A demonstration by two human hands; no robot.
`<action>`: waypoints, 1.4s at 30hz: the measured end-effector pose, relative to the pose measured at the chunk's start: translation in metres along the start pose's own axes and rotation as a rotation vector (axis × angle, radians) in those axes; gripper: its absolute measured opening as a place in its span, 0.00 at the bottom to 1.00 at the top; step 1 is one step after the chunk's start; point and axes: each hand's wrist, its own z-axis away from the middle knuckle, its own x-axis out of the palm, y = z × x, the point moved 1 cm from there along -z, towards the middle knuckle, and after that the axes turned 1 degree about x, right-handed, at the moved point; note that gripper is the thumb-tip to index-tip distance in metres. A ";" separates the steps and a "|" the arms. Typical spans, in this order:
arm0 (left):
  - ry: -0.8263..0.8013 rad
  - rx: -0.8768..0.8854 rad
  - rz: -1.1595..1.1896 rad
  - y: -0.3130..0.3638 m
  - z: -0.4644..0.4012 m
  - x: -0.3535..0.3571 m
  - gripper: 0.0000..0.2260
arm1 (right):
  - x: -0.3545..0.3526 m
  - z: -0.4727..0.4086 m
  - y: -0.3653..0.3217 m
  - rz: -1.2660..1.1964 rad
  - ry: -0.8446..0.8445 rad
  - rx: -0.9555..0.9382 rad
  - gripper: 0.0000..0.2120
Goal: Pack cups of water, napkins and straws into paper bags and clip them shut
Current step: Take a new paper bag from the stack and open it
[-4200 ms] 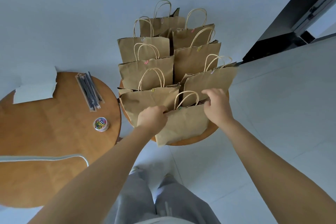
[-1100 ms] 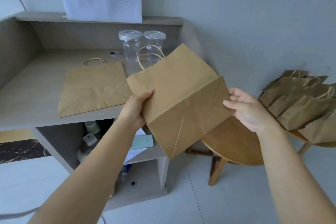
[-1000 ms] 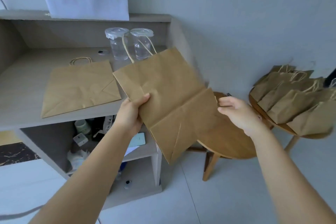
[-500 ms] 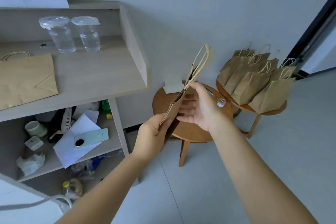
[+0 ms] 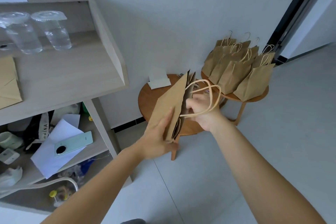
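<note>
The left hand (image 5: pixel 157 138) lies flat against the outer face of a folded paper bag (image 5: pixel 172 103), fingers straight and pressed to the paper near its lower end. The bag is held in the air above a round tabletop (image 5: pixel 151 96), almost edge-on to the camera, its long axis running from the lower end by the left palm up and away to the right, the mouth at the far upper end. Its two cord handles (image 5: pixel 209 96) loop out to the right over the right hand (image 5: pixel 201 111), whose fingers reach into the narrow opening between the bag's walls; whether they pinch the paper or are spread inside cannot be told.

On the tabletop beyond the bag lies a white stack of napkins (image 5: pixel 159 82). To the right, a second round tabletop (image 5: pixel 254 96) carries a cluster of standing packed bags (image 5: pixel 236 71), mouths upward, handles up; at least six show, the back ones overlapping too much for a sure count.

To the left stands a shelf unit (image 5: pixel 72 71). On its upper shelf are two clear lidded cups of water (image 5: pixel 38 32), upright and side by side, and one flat bag (image 5: pixel 8 82) cut by the frame edge. The lower shelf holds a phone (image 5: pixel 74 142) on white paper (image 5: pixel 54 151).
</note>
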 end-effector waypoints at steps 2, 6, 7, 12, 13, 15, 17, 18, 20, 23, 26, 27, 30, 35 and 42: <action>-0.225 -0.091 0.432 0.011 -0.006 -0.005 0.48 | 0.002 -0.003 0.010 0.163 0.057 -0.082 0.13; -0.152 -0.113 0.769 0.015 -0.022 -0.024 0.27 | 0.008 -0.003 0.026 0.194 0.017 -0.161 0.12; -0.110 -0.146 0.760 0.013 -0.027 -0.026 0.21 | 0.010 -0.003 0.028 0.200 0.015 -0.175 0.15; -0.123 -0.170 0.716 0.007 -0.041 -0.029 0.15 | 0.008 -0.009 0.034 0.235 0.027 -0.244 0.11; -0.206 -0.151 0.794 0.005 -0.039 -0.032 0.17 | 0.006 -0.009 0.034 0.188 0.031 -0.229 0.11; -0.339 -0.152 0.977 0.003 -0.035 -0.038 0.24 | 0.003 -0.007 0.035 0.085 0.025 -0.183 0.09; -0.270 -0.244 0.931 0.001 -0.037 -0.035 0.26 | 0.003 -0.005 0.036 0.078 -0.012 -0.171 0.04; -0.165 -0.299 0.818 0.000 -0.041 -0.032 0.21 | 0.005 -0.004 0.036 0.125 -0.028 -0.178 0.02; 0.105 -0.394 0.551 0.001 -0.049 -0.024 0.06 | 0.010 -0.005 0.040 0.222 -0.036 -0.176 0.03; 0.204 -0.294 0.354 0.000 -0.053 -0.017 0.09 | 0.018 -0.012 0.050 0.391 0.003 -0.147 0.06; 0.221 -0.176 0.076 -0.003 -0.050 -0.016 0.08 | 0.023 -0.018 0.057 0.623 0.033 -0.196 0.07; 0.233 -0.155 -0.060 -0.007 -0.050 -0.018 0.10 | 0.023 -0.020 0.058 0.717 0.065 -0.186 0.09; 0.250 -0.233 -0.389 -0.023 -0.051 -0.030 0.13 | 0.015 -0.026 0.051 0.991 0.170 -0.141 0.09; 0.230 -0.441 -0.755 -0.043 -0.047 -0.056 0.12 | 0.005 -0.034 0.042 1.305 0.244 -0.068 0.09; 0.246 -0.508 -0.922 -0.041 -0.048 -0.054 0.12 | 0.012 -0.041 0.037 1.492 0.296 -0.022 0.10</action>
